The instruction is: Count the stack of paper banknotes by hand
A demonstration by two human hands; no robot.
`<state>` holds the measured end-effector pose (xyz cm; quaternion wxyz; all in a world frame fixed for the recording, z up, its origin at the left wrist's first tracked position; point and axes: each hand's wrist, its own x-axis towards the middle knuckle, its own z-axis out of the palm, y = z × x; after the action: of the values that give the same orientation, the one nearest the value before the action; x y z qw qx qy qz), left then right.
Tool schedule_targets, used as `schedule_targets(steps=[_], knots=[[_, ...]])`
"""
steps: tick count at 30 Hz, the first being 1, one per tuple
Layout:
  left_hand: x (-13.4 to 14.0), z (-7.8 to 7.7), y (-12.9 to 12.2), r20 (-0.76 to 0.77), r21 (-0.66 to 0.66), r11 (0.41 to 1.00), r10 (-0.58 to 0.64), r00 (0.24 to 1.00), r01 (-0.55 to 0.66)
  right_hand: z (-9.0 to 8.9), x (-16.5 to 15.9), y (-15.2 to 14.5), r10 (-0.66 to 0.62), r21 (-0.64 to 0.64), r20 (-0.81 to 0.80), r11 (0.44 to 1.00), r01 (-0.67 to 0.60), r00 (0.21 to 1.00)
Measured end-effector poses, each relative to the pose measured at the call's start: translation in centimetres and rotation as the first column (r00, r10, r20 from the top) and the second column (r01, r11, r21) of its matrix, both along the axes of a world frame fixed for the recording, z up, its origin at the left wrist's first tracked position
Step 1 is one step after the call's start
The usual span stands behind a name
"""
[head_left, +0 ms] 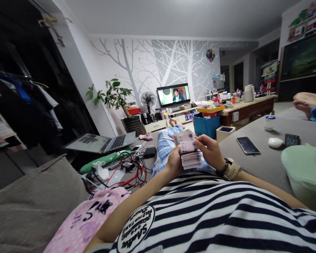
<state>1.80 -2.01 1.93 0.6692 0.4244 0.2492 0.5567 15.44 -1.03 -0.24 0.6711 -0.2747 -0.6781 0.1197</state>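
Holds a fanned stack of banknotes [191, 160] in the left hand [174, 163], above the blue checked trousers [163, 144] and just beyond the striped shirt [226, 211]. Curls the left fingers round the left side of the stack, partly hidden behind it; pinches the right edge of an upper note [187, 146] between the thumb and fingers of the right hand [211, 153]. Wears a pale watch [233, 169] on the right wrist. Has an open laptop [102, 143] to the left, near tangled cables [137, 172]; to the right, a phone [248, 145] lying flat near a white mouse [276, 142] and a blue-lidded jar [269, 123]. Farther off, faces a lit television [173, 95] and a cluttered desk [249, 108] bearing a pale pitcher [249, 93].
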Motion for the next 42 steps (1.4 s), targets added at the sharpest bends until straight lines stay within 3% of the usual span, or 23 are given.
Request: schedule_targets(steps=[24,32,38,42], knots=[[-0.2,-0.3,0.5,0.005,0.031,1.0,-0.006,1.0,0.006,0.0,0.0,-0.1,0.034,-0.001,-0.013,0.999,-0.034,0.999],[0.0,-0.3,0.7,0.058,-0.092,0.996,0.005,0.998,0.001,-0.1,0.2,-0.2,0.126,-0.062,0.065,0.991,-0.122,0.99],[-0.3,-0.6,0.8,0.015,-0.049,0.997,0.055,0.998,-0.054,-0.1,0.2,0.8,-0.111,-0.137,0.032,0.984,0.114,0.993],[-0.4,-0.5,0.4,-0.025,-0.002,0.995,0.1,0.995,-0.1,0.0,0.3,1.1,-0.181,-0.158,0.066,0.969,0.19,0.981]])
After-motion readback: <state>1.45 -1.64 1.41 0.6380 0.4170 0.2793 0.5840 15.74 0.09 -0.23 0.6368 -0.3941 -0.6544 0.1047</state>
